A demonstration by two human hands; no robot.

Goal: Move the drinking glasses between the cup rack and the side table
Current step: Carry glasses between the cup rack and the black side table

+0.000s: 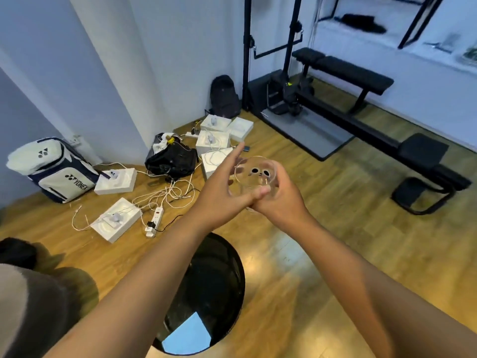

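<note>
We see a drinking glass [255, 177] of clear, smooth, see-through glass, with a shine on its rim. Below it the round side table [206, 293] has a black, glossy top that mirrors the light. The floor [335, 228] looks like warm wood planks with a soft sheen. The weight bench [343, 69] has matt black padding on dark metal legs. The backpack [54, 169] is white and navy cloth.
</note>
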